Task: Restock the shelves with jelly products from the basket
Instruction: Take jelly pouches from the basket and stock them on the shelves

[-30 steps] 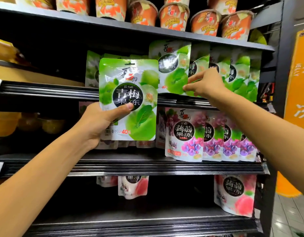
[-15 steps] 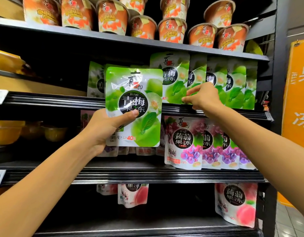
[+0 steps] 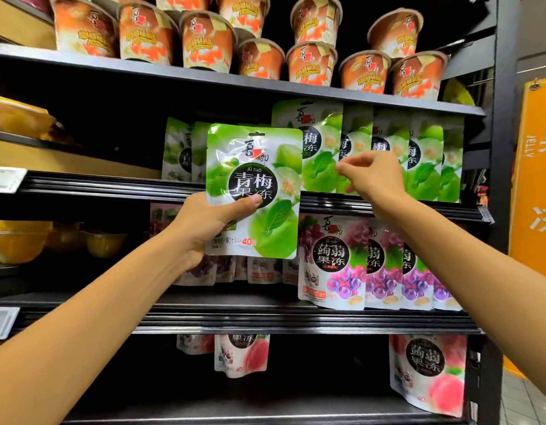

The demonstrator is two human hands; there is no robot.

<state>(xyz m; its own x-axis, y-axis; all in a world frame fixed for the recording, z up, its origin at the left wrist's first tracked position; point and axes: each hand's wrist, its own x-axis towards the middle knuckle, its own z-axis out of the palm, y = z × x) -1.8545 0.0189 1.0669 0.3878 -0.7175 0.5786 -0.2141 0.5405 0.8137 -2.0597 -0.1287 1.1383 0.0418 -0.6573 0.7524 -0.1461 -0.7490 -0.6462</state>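
Left hand (image 3: 204,228) raised in front of the shelves, gripping a green jelly pouch (image 3: 253,191) by its lower left part: thumb across the front near the dark round label, fingers behind. Pouch upright, front facing the camera, held out ahead of the second shelf (image 3: 112,185) and covering part of the shelf edge.

Right hand (image 3: 373,176) at the row of green pouches (image 3: 425,161) standing on that same shelf. Thumb and forefinger pinched together at the front pouch of the row, other fingers curled; cannot tell whether pouch film is actually caught in the pinch.

More green pouches (image 3: 179,148) further back on the left, partly hidden behind the held one.

Shelf below: purple grape pouches (image 3: 333,262) in an overlapping row on the right, smaller ones set back behind the left forearm. Lowest shelf seen: pink peach pouches (image 3: 428,372), one large at right, others near the middle. Top shelf (image 3: 204,78): orange jelly cups (image 3: 204,41) stacked in two layers. Orange sign (image 3: 535,179) at the far right.
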